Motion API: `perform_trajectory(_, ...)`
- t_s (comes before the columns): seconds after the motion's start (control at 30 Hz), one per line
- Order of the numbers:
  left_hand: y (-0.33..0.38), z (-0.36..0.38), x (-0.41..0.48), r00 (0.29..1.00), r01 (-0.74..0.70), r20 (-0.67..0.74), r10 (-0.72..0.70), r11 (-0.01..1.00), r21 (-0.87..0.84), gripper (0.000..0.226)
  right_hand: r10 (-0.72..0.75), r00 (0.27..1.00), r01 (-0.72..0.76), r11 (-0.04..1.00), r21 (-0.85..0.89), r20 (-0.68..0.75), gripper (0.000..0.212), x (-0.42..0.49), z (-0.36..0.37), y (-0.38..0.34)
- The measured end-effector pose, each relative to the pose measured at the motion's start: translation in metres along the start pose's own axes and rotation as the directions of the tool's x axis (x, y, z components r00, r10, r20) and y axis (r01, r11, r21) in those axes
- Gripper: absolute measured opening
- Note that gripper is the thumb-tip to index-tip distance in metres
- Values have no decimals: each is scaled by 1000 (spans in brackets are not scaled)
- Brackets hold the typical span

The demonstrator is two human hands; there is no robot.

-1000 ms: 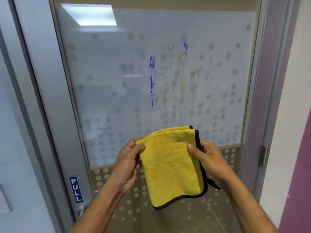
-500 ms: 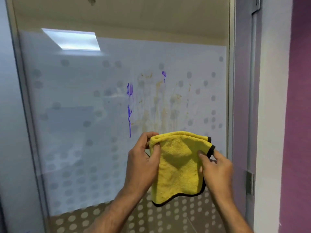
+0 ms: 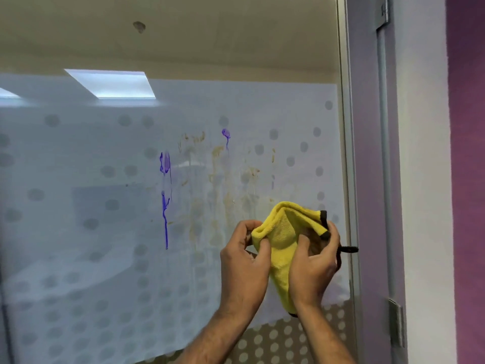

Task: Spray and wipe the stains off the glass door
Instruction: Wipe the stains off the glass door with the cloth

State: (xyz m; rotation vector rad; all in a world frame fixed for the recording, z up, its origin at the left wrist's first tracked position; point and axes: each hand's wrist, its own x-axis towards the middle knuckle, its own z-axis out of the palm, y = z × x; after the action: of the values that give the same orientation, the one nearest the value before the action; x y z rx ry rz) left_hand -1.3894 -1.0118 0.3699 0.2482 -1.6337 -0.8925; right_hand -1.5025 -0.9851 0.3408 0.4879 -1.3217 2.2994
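The frosted, dotted glass door (image 3: 86,232) fills the view. On it run blue streaks (image 3: 165,203) at the centre, a small purple blot (image 3: 225,134) higher up, and brownish drips (image 3: 223,195) to their right. A yellow cloth (image 3: 284,232) with a black edge is bunched between both hands in front of the glass, low and right of the stains. My left hand (image 3: 242,264) pinches the cloth's left fold. Gripping its right side is my right hand (image 3: 312,269). No spray bottle is visible.
A metal door frame (image 3: 350,153) runs down the right side of the glass, with a hinge (image 3: 395,321) low on it. A white wall strip (image 3: 422,179) and a purple wall (image 3: 467,179) lie further right.
The view has tilted up and shifted right along the door. Both hands have risen and drawn together, folding the once flat cloth into a bunch near the stains.
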Motion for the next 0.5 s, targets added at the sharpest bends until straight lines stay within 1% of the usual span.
perform_trajectory(0.13,-10,2,-8,1000,1,6,-1,999,34,26,-67,998,68,996,-59,15,76,-13,12,17)
perform_trajectory(0.2,-15,2,-12,1000,13,0,-13,999,40,26,-75,997,73,995,-65,-21,85,-20,15,27)
perform_trajectory(0.3,-22,1,-19,999,37,-20,-35,997,66,26,-40,996,31,994,-107,-84,86,-24,20,47)
perform_trajectory(0.33,-25,-1,-21,999,35,-29,-33,996,78,26,-10,998,0,990,-140,-66,88,-26,22,52)
perform_trajectory(0.4,-28,-4,-22,999,24,-36,-20,994,109,26,41,998,-30,971,-236,42,106,-29,25,60)
perform_trajectory(0.43,-28,-7,-22,1000,14,-27,-10,992,129,26,50,995,-22,953,-302,85,114,-28,24,63)
perform_trajectory(0.47,-28,-10,-23,1000,-2,-8,3,989,147,25,32,993,13,927,-376,112,119,-25,24,66)
perform_trajectory(0.5,-28,-15,-24,1000,-27,12,25,985,170,24,-26,992,80,890,-449,125,117,-22,24,68)
